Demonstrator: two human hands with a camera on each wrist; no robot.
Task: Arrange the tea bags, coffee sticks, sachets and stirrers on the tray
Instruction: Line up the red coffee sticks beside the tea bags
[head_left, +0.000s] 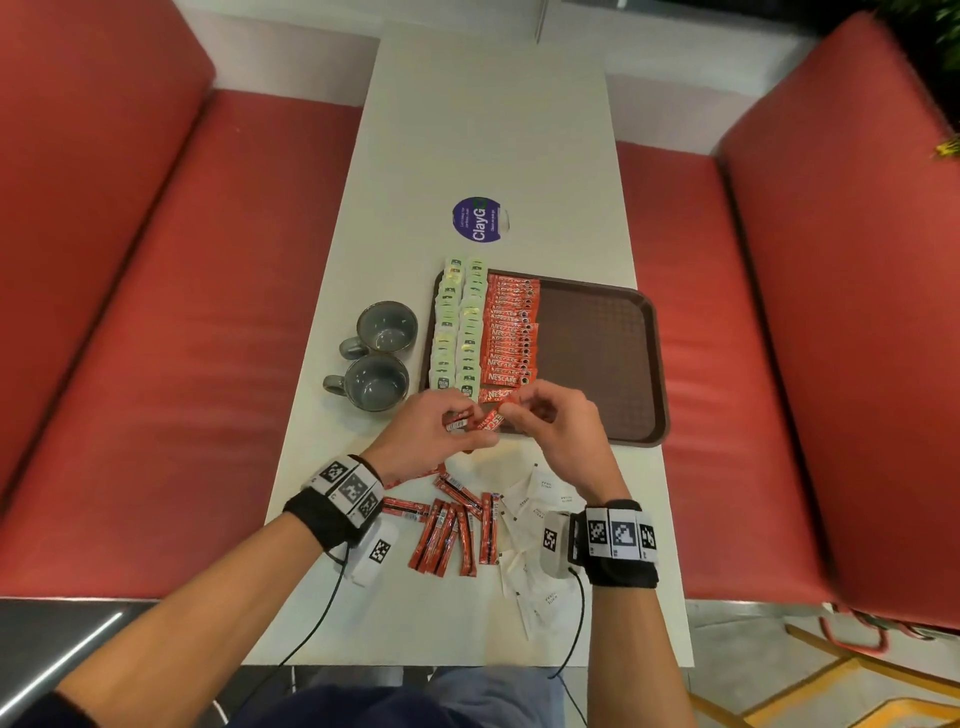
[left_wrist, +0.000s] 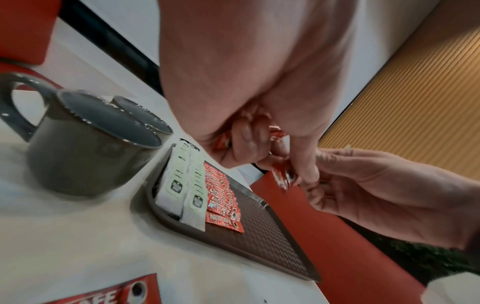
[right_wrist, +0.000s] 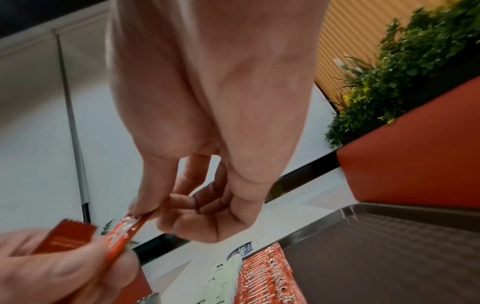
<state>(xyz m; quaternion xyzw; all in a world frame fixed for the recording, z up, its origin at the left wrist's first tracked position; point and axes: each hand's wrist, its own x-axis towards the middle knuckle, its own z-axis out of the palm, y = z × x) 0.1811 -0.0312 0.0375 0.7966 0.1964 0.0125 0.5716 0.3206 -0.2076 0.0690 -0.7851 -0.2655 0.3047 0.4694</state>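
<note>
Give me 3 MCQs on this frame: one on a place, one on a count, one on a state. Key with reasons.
1. Where do the grey mugs stand?
A. on the tray
B. on the table, left of the tray
C. on the bench

2. How many grey mugs are there?
A. one
B. two
C. four

3. What is the right hand doing?
A. lying flat on the table
B. lifting a mug
C. pinching a red coffee stick that the left hand also holds

Key:
1 B: both stand on the white table, beside the brown tray.
2 B: two rims show in the head view.
3 C: the right wrist view shows its fingers on the stick's end.
</note>
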